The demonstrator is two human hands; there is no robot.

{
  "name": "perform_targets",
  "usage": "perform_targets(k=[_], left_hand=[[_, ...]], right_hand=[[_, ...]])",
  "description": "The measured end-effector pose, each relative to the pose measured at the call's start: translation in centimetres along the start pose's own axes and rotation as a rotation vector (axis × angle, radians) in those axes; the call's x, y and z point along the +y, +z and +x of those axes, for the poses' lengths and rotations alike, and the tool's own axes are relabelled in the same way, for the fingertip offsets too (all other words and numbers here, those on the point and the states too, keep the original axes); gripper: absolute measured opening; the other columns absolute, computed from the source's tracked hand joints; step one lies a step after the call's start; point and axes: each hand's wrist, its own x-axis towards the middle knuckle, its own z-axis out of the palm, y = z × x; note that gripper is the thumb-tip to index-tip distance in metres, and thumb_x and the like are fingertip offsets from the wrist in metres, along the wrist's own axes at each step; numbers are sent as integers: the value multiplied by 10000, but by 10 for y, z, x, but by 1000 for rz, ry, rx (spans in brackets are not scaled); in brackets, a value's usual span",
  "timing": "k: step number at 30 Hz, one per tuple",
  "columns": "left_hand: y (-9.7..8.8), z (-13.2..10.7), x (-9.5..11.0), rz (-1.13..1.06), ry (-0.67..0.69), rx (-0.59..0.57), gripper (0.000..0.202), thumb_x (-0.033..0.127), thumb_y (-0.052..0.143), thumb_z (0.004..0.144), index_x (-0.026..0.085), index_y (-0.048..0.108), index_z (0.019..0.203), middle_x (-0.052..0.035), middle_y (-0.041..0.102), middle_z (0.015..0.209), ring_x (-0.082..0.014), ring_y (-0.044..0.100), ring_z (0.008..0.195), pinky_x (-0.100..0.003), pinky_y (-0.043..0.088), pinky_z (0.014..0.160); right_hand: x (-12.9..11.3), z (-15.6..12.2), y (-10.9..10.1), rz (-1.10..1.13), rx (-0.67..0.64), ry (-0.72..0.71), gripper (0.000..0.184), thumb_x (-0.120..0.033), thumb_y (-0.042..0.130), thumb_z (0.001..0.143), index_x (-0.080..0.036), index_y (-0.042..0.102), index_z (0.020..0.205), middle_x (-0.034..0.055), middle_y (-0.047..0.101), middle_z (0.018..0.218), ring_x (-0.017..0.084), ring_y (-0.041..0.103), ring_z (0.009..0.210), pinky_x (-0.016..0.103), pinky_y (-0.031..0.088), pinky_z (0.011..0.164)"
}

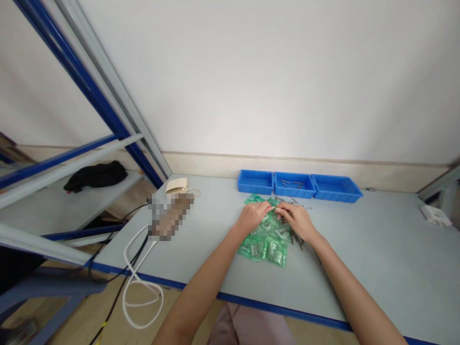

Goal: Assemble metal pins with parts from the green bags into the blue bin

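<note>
a left hand (251, 215) and a right hand (298, 221) are held close together above a heap of translucent green plastic packets (265, 245), with the fingertips of the two hands almost meeting. the fingers of both are curved downward and only slightly spread, resting at the top of the heap. whether anything is pinched between them cannot be told, as the fingertips and whatever lies under them are partly hidden by the hands. the packets lie on a pale grey table with a blue edge (377, 249), and small metal parts can be made out through the green film, though their exact form is hard to see. thin dark metal pieces (296, 238) are scattered just beside the right hand and are partly covered by it. behind the hands, three blue plastic trays (294, 185) stand side by side, with a few small metal pieces (292, 183) lying in the middle one. further left, a cream plastic object (177, 185) is seen near a pixelated, unreadable patch (170, 215), and a white cable (136, 282) hangs over the table edge.
</note>
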Motion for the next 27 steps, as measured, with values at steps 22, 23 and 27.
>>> perform_targets(k=[22,23,27], left_hand=[[-4,1,3,32,-21,-111,389,334,243,997,159,550,836,-28,655,700,-141,627,650,-240,407,568],[-4,1,3,23,-21,-105,385,337,248,997,160,551,839,-26,657,704,-140,629,655,-238,409,571],[-3,1,2,-48,2,-53,343,351,290,990,160,561,903,-25,677,769,-134,640,694,-230,423,598]], right_hand=[[3,-2,-1,-180,89,-35,288,-416,407,918,-239,634,930,16,694,835,192,614,741,281,392,666],[3,-2,-2,-180,65,-34,301,-425,396,921,-238,631,894,10,685,790,186,605,709,276,381,642],[3,-2,-4,-137,-16,-25,450,-448,302,944,-211,566,668,-5,604,610,154,554,591,264,342,579]])
